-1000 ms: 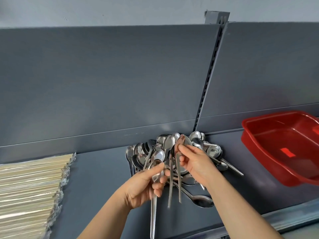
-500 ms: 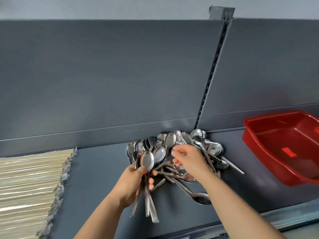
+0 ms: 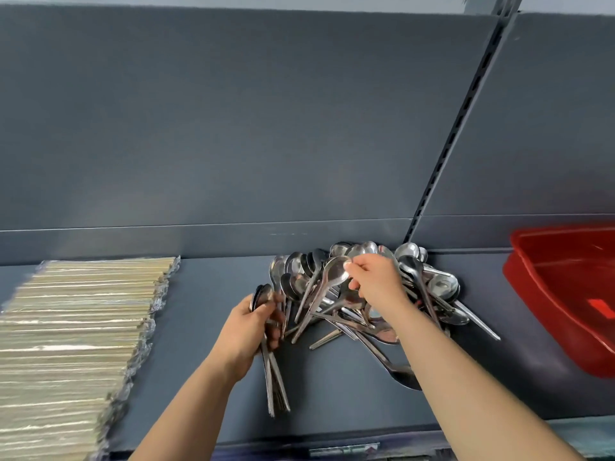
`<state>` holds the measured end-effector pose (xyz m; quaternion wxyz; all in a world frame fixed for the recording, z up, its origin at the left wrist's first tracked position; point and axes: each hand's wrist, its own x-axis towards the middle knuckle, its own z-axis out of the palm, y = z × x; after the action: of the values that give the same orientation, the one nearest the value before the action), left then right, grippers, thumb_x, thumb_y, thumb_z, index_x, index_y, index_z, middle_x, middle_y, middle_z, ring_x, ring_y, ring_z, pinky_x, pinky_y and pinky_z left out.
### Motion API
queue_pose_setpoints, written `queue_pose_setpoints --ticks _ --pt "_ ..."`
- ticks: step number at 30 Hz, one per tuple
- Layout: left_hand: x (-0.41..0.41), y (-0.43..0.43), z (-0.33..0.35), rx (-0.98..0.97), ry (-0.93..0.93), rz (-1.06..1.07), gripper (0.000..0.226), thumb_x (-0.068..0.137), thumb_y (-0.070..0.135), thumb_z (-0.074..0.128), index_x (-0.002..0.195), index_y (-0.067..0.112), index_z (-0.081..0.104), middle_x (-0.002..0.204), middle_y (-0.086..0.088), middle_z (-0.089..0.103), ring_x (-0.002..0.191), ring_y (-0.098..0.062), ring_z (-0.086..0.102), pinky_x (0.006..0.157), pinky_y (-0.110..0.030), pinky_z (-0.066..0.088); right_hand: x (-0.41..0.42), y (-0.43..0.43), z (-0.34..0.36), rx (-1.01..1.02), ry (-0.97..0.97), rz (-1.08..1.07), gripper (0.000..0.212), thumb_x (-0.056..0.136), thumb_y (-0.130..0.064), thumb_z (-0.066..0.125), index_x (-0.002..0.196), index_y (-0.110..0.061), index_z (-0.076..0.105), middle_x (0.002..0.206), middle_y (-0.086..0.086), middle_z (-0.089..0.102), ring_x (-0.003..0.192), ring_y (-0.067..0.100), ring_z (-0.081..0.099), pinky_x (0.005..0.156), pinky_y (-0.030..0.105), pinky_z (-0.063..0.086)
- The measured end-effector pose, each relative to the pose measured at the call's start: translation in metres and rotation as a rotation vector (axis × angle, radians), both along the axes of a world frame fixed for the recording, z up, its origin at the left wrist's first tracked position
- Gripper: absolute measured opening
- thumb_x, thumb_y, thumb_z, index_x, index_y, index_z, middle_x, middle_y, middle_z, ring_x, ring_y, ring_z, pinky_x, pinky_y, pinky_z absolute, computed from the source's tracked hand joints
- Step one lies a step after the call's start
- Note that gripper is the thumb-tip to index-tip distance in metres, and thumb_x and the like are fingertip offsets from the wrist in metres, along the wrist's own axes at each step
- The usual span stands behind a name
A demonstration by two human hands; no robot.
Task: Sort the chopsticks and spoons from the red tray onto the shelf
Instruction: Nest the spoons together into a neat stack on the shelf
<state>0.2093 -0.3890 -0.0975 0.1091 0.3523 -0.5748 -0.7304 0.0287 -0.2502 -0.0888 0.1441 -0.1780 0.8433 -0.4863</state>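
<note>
A heap of steel spoons [image 3: 429, 281] lies on the grey shelf [image 3: 213, 314] against the back panel. My left hand [image 3: 249, 331] is shut on a stacked bundle of spoons [image 3: 274, 384], bowls up by my thumb, handles pointing toward me. Over the heap, my right hand [image 3: 376, 281] pinches the bowl of a single spoon [image 3: 327, 284] whose handle slants down to the left. Wrapped chopsticks [image 3: 76, 331] lie in a wide stack at the left. The red tray [image 3: 545, 294] sits at the right, its visible inside bare.
A slotted upright rail [image 3: 466, 108] runs up the back panel behind the spoon heap. The shelf's front edge [image 3: 332, 440] carries a label strip. Bare shelf surface lies between the chopsticks and my left hand.
The view has shifted left. My left hand keeps its bundle, now lower and closer to the shelf. My right hand has lifted one spoon by its bowl from the heap.
</note>
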Motion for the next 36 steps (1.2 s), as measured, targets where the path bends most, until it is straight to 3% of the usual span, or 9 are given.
queue_pose_setpoints --ticks 6,12,17,20,24,27,29,33,36 --pt "-0.002 0.002 0.001 0.029 0.049 -0.07 0.027 0.088 0.028 0.068 0.076 0.015 0.048 0.056 0.001 0.036 0.047 -0.012 0.034 0.045 -0.024 0.037 0.005 0.017 0.031 -0.272 0.063 -0.018 0.014 0.092 -0.015 0.063 0.082 -0.023 0.066 0.065 -0.001 0.07 0.057 0.008 0.067 0.057 0.018 0.055" --pt "-0.015 0.018 0.017 0.075 0.121 -0.34 0.033 0.067 0.036 0.079 0.081 0.016 0.056 0.053 0.006 0.04 0.046 -0.009 0.035 0.046 -0.021 0.035 0.033 0.015 0.032 -0.282 -0.245 0.113 0.005 0.088 -0.005 0.067 0.086 -0.009 0.067 0.061 0.005 0.07 0.058 0.015 0.068 0.055 0.022 0.055" --pt "-0.014 0.03 0.014 0.103 0.101 -0.326 0.014 0.089 0.018 0.065 0.092 0.006 0.058 0.062 -0.004 0.056 0.046 -0.013 0.047 0.042 -0.023 0.039 0.058 0.019 0.016 -0.293 -0.35 0.184 0.01 0.09 -0.008 0.064 0.084 -0.014 0.069 0.069 0.004 0.073 0.067 0.014 0.072 0.061 0.02 0.056" --pt "-0.004 0.026 0.011 0.082 0.049 -0.323 0.011 0.1 0.011 0.046 0.095 0.002 0.049 0.055 -0.003 0.059 0.04 -0.015 0.046 0.039 -0.024 0.04 0.053 0.036 0.008 0.019 -0.078 0.183 0.018 0.087 -0.018 0.068 0.104 -0.017 0.072 0.094 -0.001 0.073 0.086 0.012 0.069 0.08 0.026 0.056" --pt "0.006 0.023 0.014 0.248 0.101 -0.23 0.007 0.099 0.0 0.044 0.102 0.005 0.047 0.083 -0.019 0.065 0.046 -0.019 0.054 0.04 -0.025 0.045 0.06 0.052 0.0 0.507 0.225 0.312 0.029 0.083 -0.03 0.072 0.111 -0.021 0.071 0.104 -0.004 0.066 0.095 0.013 0.06 0.084 0.026 0.046" --pt "0.011 0.02 0.013 0.286 0.094 -0.19 0.009 0.098 -0.001 0.046 0.106 0.002 0.049 0.084 -0.017 0.059 0.049 -0.019 0.057 0.042 -0.025 0.049 0.07 0.049 0.003 0.542 0.252 0.369 0.01 0.088 -0.029 0.064 0.091 -0.034 0.072 0.101 -0.003 0.062 0.097 0.019 0.059 0.088 0.038 0.049" --pt "0.016 0.018 0.012 0.268 0.079 -0.181 0.011 0.099 0.008 0.048 0.107 -0.001 0.049 0.083 -0.013 0.056 0.048 -0.017 0.057 0.043 -0.025 0.051 0.073 0.049 0.003 0.527 0.267 0.37 0.02 0.091 -0.022 0.055 0.084 -0.028 0.073 0.101 0.0 0.061 0.096 0.022 0.06 0.089 0.042 0.049" --pt "0.021 0.014 0.008 0.272 0.041 -0.161 0.014 0.098 0.004 0.049 0.11 -0.003 0.05 0.084 -0.014 0.053 0.048 -0.017 0.056 0.043 -0.026 0.05 0.08 0.052 0.002 0.468 0.185 0.372 0.023 0.081 -0.035 0.069 0.099 -0.022 0.075 0.097 -0.01 0.057 0.089 0.007 0.056 0.084 0.024 0.046" --pt "0.023 0.015 0.005 0.292 0.015 -0.163 0.013 0.096 0.0 0.051 0.108 -0.002 0.052 0.081 -0.014 0.054 0.049 -0.019 0.055 0.044 -0.027 0.049 0.086 0.053 -0.001 0.482 0.177 0.352 0.015 0.076 -0.03 0.074 0.09 -0.024 0.076 0.09 -0.008 0.065 0.081 0.01 0.06 0.073 0.025 0.048"
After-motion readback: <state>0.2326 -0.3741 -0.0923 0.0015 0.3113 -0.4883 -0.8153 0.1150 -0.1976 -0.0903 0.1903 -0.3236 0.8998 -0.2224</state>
